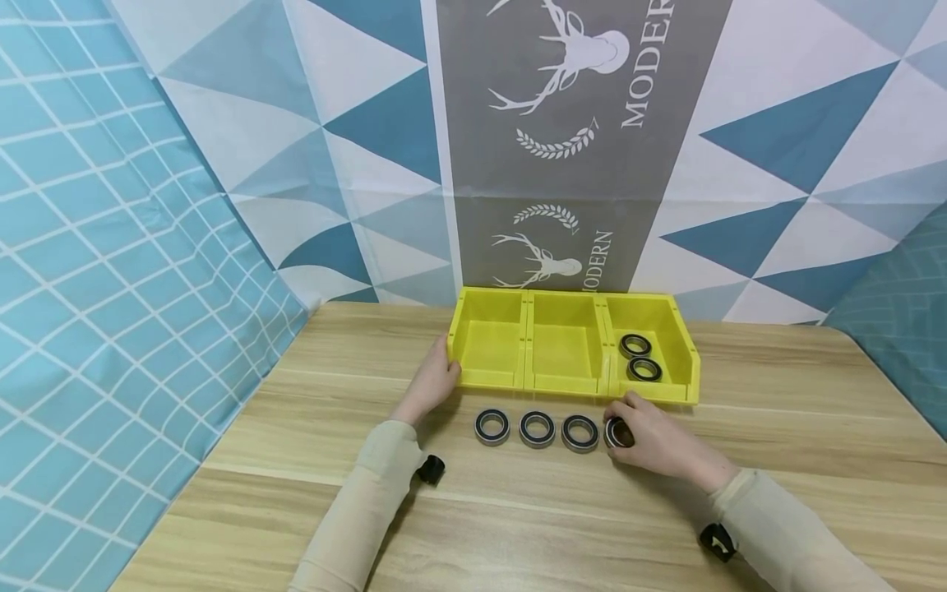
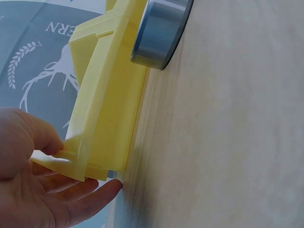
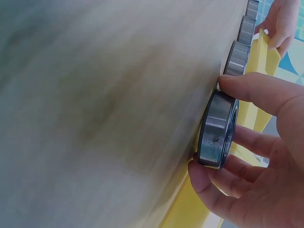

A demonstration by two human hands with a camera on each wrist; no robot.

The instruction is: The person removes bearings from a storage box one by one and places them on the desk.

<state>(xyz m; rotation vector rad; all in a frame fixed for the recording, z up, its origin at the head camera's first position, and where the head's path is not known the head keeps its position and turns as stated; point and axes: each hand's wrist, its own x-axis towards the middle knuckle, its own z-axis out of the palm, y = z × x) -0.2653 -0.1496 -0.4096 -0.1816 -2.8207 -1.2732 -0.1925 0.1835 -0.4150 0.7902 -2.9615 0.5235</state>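
Note:
A ball bearing (image 3: 218, 129) is pinched between the thumb and fingers of my right hand (image 1: 654, 436), at the right end of a row on the table. Three more bearings (image 1: 491, 427) lie flat to its left. Behind the row stands a yellow bin (image 1: 565, 384) with three compartments. Its right compartment holds two bearings (image 1: 644, 369), one partly over the other; the left and middle compartments show bare floors. My left hand (image 1: 431, 380) grips the bin's left front corner, and in the left wrist view the thumb (image 2: 45, 137) lies over the yellow wall with fingers beneath.
The wooden table (image 1: 518, 526) extends in front and to both sides. A patterned cloth wall (image 1: 385, 164) rises right behind the bin, and a blue checked cloth (image 1: 111, 247) borders the left edge. Black straps (image 1: 431, 469) are on both wrists.

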